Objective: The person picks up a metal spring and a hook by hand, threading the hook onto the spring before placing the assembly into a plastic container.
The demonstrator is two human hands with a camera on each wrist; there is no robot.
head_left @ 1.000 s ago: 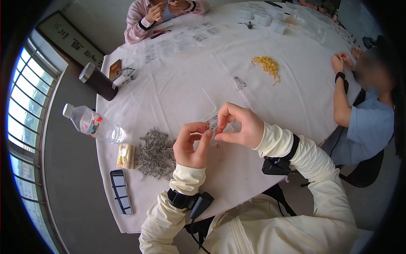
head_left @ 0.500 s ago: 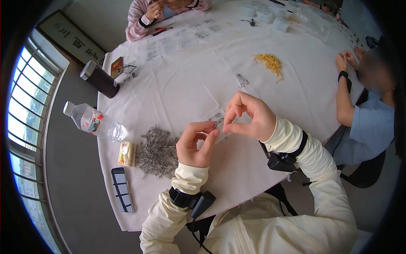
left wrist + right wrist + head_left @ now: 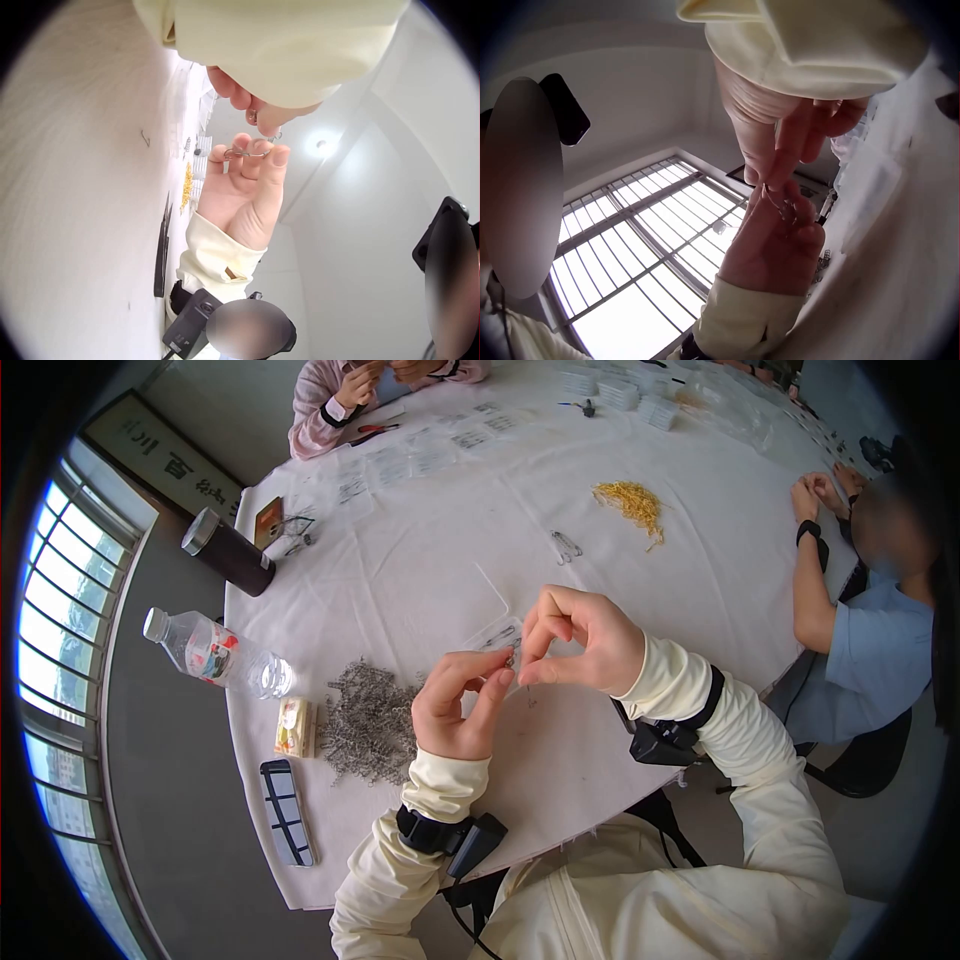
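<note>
Room notes: barred window [image 3: 70,610] at nine o'clock, taking the working hands as dial centre and twelve as the far side. Pale cloth on the table [image 3: 430,575]. Pink sleeve [image 3: 318,422] at eleven, blue top [image 3: 880,670] at three.

Left hand [image 3: 457,705]: thumb and index drawn into a pinch on metal, other fingers curled in. Right hand [image 3: 590,645]: thumb and index also pinching, their tips just beside the left's. Wire piece [image 3: 247,154] sits at dial centre, raised off the cloth; thin, curved, shiny, crossing the right fingers. Metal glints at the left fingertips too; cannot tell whether it is one piece or two.

Around: clear tray [image 3: 485,635] just beyond, at twelve. Grey metal pile [image 3: 365,720] at eight, near the left hand. Yellow heap [image 3: 635,508] at one, farther out; a few silver pieces [image 3: 566,547] on the same bearing, closer in.

Handling, my guess: nearly weightless, stiff with some spring, smooth enough to roll between fingertips; unlikely to break but easy to drop. Best hold: thumb and index pads, close to one end, leaving the other end free. Ends may prick.
</note>
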